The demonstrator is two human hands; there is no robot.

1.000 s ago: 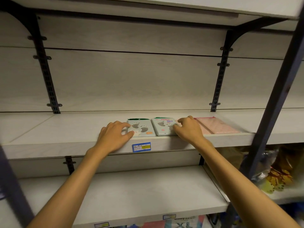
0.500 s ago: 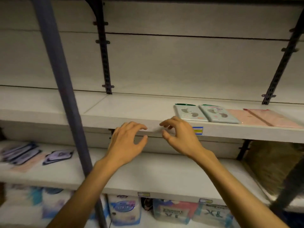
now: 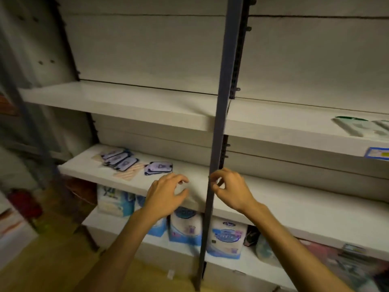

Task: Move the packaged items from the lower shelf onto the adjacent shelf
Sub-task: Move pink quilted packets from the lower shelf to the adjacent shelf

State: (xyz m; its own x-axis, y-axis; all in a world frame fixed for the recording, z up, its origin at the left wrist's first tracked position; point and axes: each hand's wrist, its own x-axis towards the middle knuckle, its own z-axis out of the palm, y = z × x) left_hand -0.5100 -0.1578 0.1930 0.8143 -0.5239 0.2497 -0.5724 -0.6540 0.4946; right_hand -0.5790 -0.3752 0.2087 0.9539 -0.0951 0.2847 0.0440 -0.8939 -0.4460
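Note:
Flat purple-and-black packets lie on the lower shelf (image 3: 88,167) at the left: a fanned group (image 3: 119,160) and a single one (image 3: 159,167) closer to me, with a pale striped packet (image 3: 128,172) between them. My left hand (image 3: 166,193) hovers empty over that shelf's front edge, just right of the single packet, fingers loosely curled. My right hand (image 3: 230,186) hangs empty beside the dark upright post (image 3: 220,131), fingers loosely curled. On the upper right shelf (image 3: 284,131) lie light green packets (image 3: 357,127), half cut off by the frame.
The dark post runs top to bottom between the two shelf bays, in front of my hands. Large blue-and-white packs (image 3: 185,228) fill the shelf below. A blue price label (image 3: 377,153) sticks to the upper right shelf's edge. Wooden floor shows at the lower left.
My view and both hands have swung left and down, away from the green packets toward the purple packets on the lower left shelf. Both hands stay empty.

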